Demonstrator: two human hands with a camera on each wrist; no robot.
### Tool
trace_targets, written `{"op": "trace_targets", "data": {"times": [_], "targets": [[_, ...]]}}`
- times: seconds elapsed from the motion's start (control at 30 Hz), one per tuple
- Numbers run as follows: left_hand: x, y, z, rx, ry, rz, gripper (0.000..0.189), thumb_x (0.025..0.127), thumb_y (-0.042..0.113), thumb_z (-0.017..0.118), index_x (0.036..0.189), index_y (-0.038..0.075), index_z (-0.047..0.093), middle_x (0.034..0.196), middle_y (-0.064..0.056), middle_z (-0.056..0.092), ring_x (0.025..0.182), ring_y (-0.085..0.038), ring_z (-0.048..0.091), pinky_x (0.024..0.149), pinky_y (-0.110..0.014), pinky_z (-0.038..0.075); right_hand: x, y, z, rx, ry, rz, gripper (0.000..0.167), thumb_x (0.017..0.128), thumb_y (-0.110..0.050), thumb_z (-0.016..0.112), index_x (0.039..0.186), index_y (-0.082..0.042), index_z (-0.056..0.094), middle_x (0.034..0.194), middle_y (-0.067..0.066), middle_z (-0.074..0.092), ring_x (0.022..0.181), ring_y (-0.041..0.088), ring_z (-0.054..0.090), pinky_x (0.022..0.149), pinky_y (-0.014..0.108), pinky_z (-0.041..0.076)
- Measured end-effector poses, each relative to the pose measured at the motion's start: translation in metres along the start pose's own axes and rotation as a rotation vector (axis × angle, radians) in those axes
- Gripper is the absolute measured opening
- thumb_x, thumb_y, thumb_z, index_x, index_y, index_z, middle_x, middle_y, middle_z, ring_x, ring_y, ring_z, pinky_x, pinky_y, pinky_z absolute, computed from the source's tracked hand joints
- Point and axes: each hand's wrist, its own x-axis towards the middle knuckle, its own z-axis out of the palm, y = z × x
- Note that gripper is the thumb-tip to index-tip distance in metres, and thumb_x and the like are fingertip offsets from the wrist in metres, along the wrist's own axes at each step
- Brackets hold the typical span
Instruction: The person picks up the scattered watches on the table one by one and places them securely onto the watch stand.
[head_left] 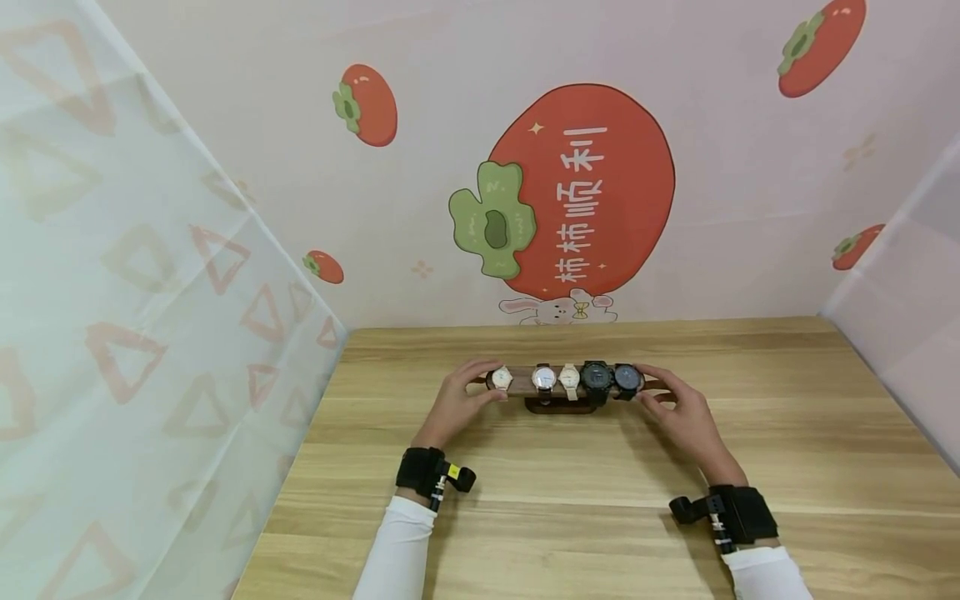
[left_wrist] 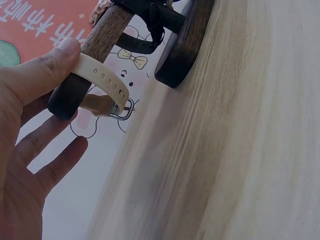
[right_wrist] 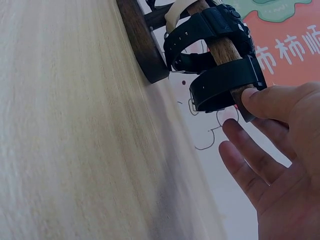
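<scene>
A dark wooden watch stand [head_left: 522, 384] spans the space between the two hands, its bar raised over a shorter base [head_left: 558, 407]. My left hand [head_left: 456, 402] grips the bar's left end, thumb beside the strap of a cream watch [left_wrist: 107, 80]. At the other end my right hand [head_left: 686, 417] pinches the bar tip, close to a black watch [right_wrist: 215, 82] with a dark dial. Between them on the bar sit a white-faced watch [head_left: 544, 377] on a dark strap, another cream watch [head_left: 570, 379] and a chunky black watch [head_left: 596, 377]. Bare wood shows right of the leftmost watch.
The stand is near the back of a light wood-grain table [head_left: 570, 517]. Behind it rises a pale backdrop [head_left: 720, 275] with persimmon and rabbit prints. A patterned white sheet [head_left: 150, 333] borders the left side. Both wrists carry black camera straps [head_left: 422, 471].
</scene>
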Motion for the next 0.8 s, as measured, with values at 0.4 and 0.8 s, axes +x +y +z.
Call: {"op": "trace_targets", "data": {"times": [0.4,0.8], "targets": [[0.004,0.002,0.009,0.02,0.003,-0.007,0.057,0.087,0.02,0.088,0.14,0.01,0.07,0.144,-0.003,0.067,0.121,-0.022,0.066,0.099,-0.042,0.061,0.001,0.0,0.0,0.008,-0.006,0.006,0.049,0.103,-0.003,0.07,0.151,-0.008,0.06,0.138,0.024,0.068,0.116,0.043,0.07,0.088,0.002,0.047],[0.005,0.004,0.016,0.043,0.003,0.019,0.059,0.087,0.022,0.088,0.142,0.009,0.069,0.146,-0.004,0.066,0.137,-0.026,0.061,0.115,-0.048,0.054,0.001,0.0,0.0,0.009,-0.01,0.018,0.05,0.103,-0.003,0.069,0.151,-0.009,0.059,0.137,0.024,0.068,0.116,0.044,0.07,0.087,0.004,0.049]]}}
